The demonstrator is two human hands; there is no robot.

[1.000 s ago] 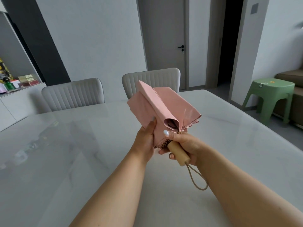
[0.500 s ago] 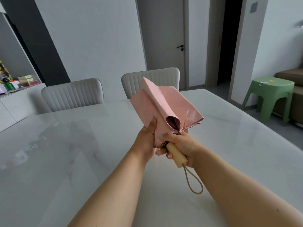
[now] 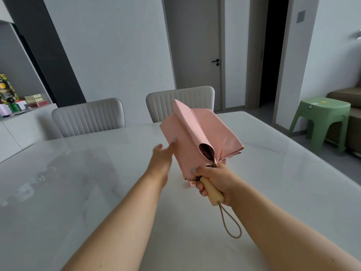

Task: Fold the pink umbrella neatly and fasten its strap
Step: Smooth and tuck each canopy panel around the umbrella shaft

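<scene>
**One hand on the handle, the canopy half tamed**

One pink umbrella (image 3: pixel 197 137) is held up in the air over the white table (image 3: pixel 78 182), collapsed but not yet rolled: its cloth stands out in broad flat panels, with one fold forming an open tube along the middle and the hem flaring loose to the right. The cloth looks thin, light and limp, likely to slip back out of any fold that is not pinned down, while the ribs inside probably keep the panels stiff lengthwise. That suggests smoothing each panel flat along its rib and wrapping all of them the same way round the shaft.

The wooden handle (image 3: pixel 212 192) is the firm place to hold, and the right hand (image 3: pixel 216 178) has its fingers curled tight round it, the thumb reaching up onto the gathered cloth at the base. A beige cord loop (image 3: pixel 231 223) hangs free below the handle. The fastening strap cannot be picked out among the folds.

The left hand (image 3: pixel 162 155) is spread, fingers straight, its fingertips (image 3: pixel 174 141) at the left edge of the canopy; motion blur hides whether they touch it. It grips nothing. A good next hold would be the outer edge of that left panel.

Beyond the table stand two pale padded chairs (image 3: pixel 88 116), a closed door (image 3: pixel 195 51), a green stool (image 3: pixel 322 118) to the right and a sideboard (image 3: pixel 29 122) with boxes to the left.
</scene>
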